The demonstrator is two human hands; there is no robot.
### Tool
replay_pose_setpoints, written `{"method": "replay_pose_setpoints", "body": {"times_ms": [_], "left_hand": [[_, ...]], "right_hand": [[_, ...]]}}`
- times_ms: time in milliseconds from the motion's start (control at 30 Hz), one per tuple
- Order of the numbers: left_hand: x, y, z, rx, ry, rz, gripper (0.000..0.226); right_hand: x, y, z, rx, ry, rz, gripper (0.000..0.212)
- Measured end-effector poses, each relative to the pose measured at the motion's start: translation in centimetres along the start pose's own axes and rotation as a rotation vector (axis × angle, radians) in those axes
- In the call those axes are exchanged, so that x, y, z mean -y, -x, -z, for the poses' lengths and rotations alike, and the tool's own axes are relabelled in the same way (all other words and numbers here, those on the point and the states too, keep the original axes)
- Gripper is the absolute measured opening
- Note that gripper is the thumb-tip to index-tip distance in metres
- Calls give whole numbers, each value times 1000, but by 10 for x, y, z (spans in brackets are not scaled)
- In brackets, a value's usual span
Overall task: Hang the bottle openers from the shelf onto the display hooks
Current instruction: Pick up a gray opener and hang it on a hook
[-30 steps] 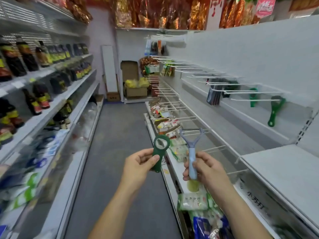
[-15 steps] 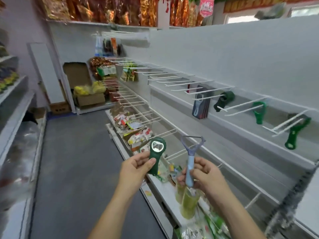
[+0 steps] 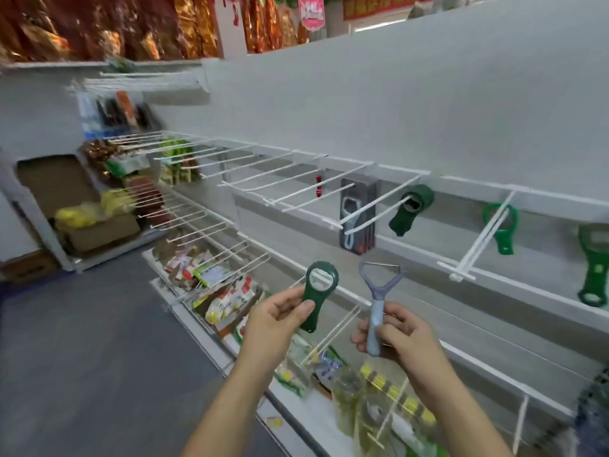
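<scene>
My left hand (image 3: 275, 319) grips a dark green bottle opener (image 3: 319, 293) by its handle, ring end up. My right hand (image 3: 400, 334) pinches the handle of a pale blue Y-shaped tool (image 3: 377, 301), held upright. Both are in front of the white wall rack. Above them white display hooks (image 3: 372, 207) stick out from the upper rail. A dark green opener (image 3: 412, 209) hangs on one hook, a green ring opener (image 3: 501, 225) on another, and a larger green opener (image 3: 594, 262) at the far right. A dark packaged opener (image 3: 357, 216) hangs left of them.
Several bare hooks (image 3: 257, 174) run left along the upper rail. A lower row of hooks (image 3: 197, 222) holds snack packets (image 3: 224, 288) over a white shelf edge (image 3: 211, 334). Grey aisle floor (image 3: 99, 341) lies left. A cardboard box (image 3: 99, 229) sits at the aisle's end.
My view has swung right and nearer to the hook wall; the left shelving has left the frame. Both hands keep their tools and have risen slightly toward the hooks.
</scene>
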State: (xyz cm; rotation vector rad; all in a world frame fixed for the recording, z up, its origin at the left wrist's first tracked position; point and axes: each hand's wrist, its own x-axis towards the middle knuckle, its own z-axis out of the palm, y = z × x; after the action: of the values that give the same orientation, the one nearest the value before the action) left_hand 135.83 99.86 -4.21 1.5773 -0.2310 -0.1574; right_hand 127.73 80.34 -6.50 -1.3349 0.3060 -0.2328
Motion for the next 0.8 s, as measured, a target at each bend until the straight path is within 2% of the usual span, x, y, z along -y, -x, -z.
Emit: {"method": "replay_pose_setpoints", "body": {"times_ms": [367, 533, 800], "left_hand": [[-6, -60, -20, 279, 77, -63, 30], [-5, -71, -5, 476, 97, -95, 30], [-22, -81, 12, 590, 189, -171, 28]], "right_hand": [[-2, 6, -2, -305, -18, 5, 25], [-9, 16, -30, -441, -21, 37, 25], [-19, 34, -70, -590, -70, 80, 22]]}}
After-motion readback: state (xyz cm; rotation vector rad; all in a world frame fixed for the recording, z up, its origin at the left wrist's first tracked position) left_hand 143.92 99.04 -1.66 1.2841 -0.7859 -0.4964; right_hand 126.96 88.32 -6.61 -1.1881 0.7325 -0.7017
